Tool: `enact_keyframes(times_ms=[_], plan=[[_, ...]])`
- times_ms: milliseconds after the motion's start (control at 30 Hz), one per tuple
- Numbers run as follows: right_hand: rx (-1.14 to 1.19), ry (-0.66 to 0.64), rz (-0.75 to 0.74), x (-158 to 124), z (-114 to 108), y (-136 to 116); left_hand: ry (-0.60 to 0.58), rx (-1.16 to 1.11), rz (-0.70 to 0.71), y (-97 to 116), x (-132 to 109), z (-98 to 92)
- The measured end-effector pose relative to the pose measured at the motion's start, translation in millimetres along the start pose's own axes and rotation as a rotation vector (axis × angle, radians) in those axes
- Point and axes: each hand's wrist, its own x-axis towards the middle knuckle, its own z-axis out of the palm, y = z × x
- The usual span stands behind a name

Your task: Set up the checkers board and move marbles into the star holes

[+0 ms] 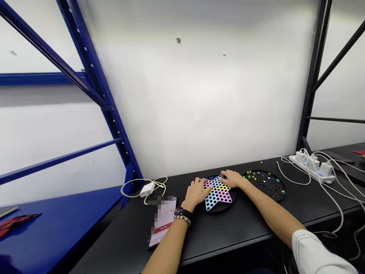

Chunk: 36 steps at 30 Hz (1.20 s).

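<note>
Hands: both sit on the star-shaped Chinese checkers board (pixel 217 194), the left hand (pixel 196 192) on its near-left side and the right hand (pixel 232 178) across its far side, so pretty much all of the middle is covered.

Fingers: the left-hand fingers (pixel 203 186) look loosely spread and are draped over the pink and yellow part. The right-hand fingers (pixel 224 176) are bunched closer together at the top of the star. Can't tell if either hand is holding anything, since the fingertips are hidden.

Board: it's pink, yellow and blue with black holes, set on a round black base (pixel 228 205) on the black tabletop (pixel 228 238). It's basically round, so no real long axis, but the blue point (pixel 210 202) aims down toward the left wrist. That makes the left hand nearer the near side, while the right hand is nearer the far side.

Next door: just right of the right hand is a second round black board (pixel 269 190), with small colored marbles (pixel 252 175) scattered on it.

Left wrist: black watch (pixel 181 211) and beaded bracelet (pixel 182 219).

Around: phone (pixel 164 222) with a partly blurred screen, white charger (pixel 147 189), white power strip (pixel 312 167), blue shelf frame (pixel 94 76).
</note>
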Motion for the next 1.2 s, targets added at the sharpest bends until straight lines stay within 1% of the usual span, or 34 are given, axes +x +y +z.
enact_keyframes(times_ms=[133,433,733,1000,1100,1200], plan=[[-0.010,0.010,0.013,2,3,0,-0.006,0.001,0.001,-1,-1,0.6],[-0.102,-0.004,-0.021,4,6,1,-0.014,-0.021,-0.007,-1,-1,0.0],[-0.096,-0.032,0.039,5,8,5,-0.028,-0.040,0.009,-1,-2,0.0],[-0.051,0.014,0.093,6,10,9,-0.045,-0.055,0.028,-1,-2,0.1],[-0.012,0.055,0.124,6,10,11,-0.043,-0.061,0.033,-2,0,1.6],[0.029,0.117,0.171,7,3,17,-0.043,-0.067,0.038,-2,0,2.1]])
